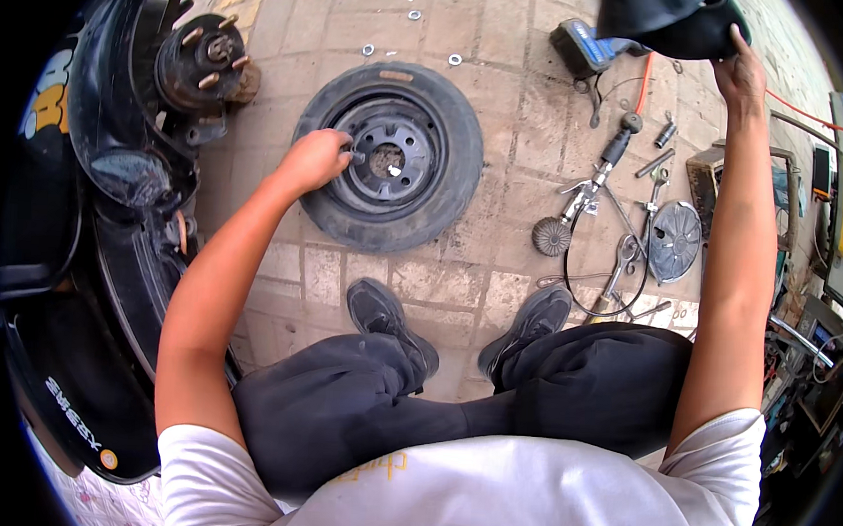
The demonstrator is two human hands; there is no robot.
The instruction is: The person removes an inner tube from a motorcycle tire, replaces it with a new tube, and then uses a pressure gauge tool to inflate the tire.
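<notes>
A spare wheel with a black steel rim lies flat on the paving. My left hand is over its left side, fingers closed at the rim's inner edge. A small dark metal piece shows at the fingertips; its kind I cannot make out. At the upper right, my right hand grips the edge of a black hollow container, which is partly out of view. Below the container, a blue-and-black cordless power tool lies on the ground.
A vehicle's bare wheel hub with studs sticks out at the left. Several loose nuts lie beyond the wheel. At the right are an air hose tool, a wrench, a socket and a grey round cover.
</notes>
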